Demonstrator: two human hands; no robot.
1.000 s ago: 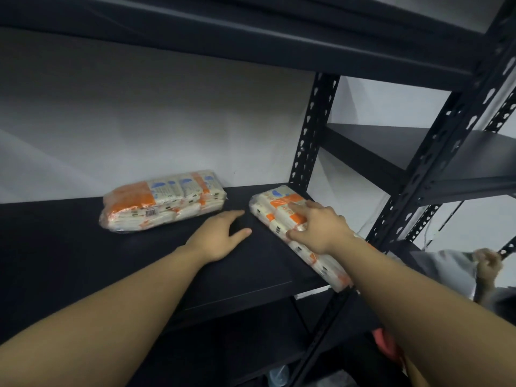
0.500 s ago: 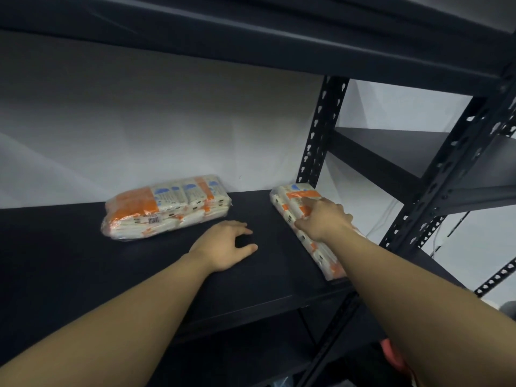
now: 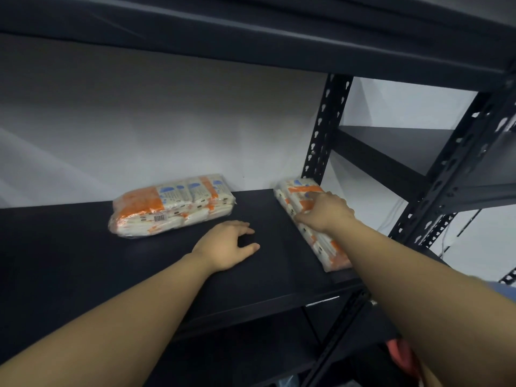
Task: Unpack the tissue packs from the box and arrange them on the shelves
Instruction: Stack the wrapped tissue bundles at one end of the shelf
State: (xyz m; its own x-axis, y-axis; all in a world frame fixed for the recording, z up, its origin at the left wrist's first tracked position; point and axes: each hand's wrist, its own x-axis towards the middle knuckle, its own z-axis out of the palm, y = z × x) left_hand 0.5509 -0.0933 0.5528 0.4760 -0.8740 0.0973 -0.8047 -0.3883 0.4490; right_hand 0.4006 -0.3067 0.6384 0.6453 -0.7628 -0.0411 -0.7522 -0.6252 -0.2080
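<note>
Two orange-and-white tissue packs lie on a black shelf (image 3: 83,263). The left tissue pack (image 3: 171,208) lies flat near the back wall, untouched. The right tissue pack (image 3: 310,224) lies along the shelf's right edge, beside the rear upright. My right hand (image 3: 325,212) rests on top of this pack, fingers spread over it and thumb against its left side. My left hand (image 3: 227,245) lies palm down on the bare shelf between the two packs, fingers loosely curled, holding nothing. The box is out of view.
A black perforated rear upright (image 3: 324,129) and a front upright (image 3: 458,174) frame the shelf's right end. Another shelf board (image 3: 251,26) hangs close overhead. A neighbouring black shelf (image 3: 396,146) stands to the right. A lower shelf (image 3: 223,356) is below, something red (image 3: 402,356) beside it.
My right hand has pushed the right tissue pack deeper onto the shelf, toward the rear upright. My left hand stays in place on the shelf.
</note>
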